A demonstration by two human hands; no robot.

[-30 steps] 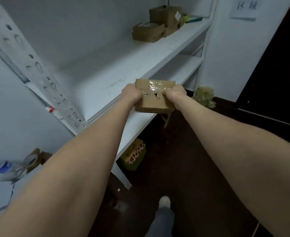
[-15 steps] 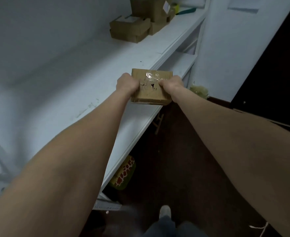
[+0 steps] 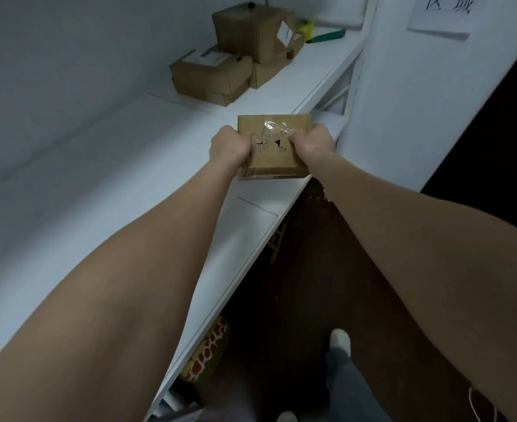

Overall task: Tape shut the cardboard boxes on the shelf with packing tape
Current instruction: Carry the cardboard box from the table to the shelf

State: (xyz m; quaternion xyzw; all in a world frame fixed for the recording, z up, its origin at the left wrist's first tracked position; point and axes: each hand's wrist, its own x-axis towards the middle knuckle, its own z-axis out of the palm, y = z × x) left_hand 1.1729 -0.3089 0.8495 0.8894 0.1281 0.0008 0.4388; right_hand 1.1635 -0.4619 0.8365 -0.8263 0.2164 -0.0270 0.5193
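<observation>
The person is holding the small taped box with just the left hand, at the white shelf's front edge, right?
No, both hands hold it: the head view shows the left hand and the right hand gripping the small taped box at the front edge of the white shelf.

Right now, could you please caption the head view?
Left hand and right hand grip a taped box by the shelf.

Box (image 3: 274, 162) between left hand (image 3: 229, 146), right hand (image 3: 311, 144), over shelf (image 3: 114, 193) edge; box stack (image 3: 213, 75) behind.
</observation>
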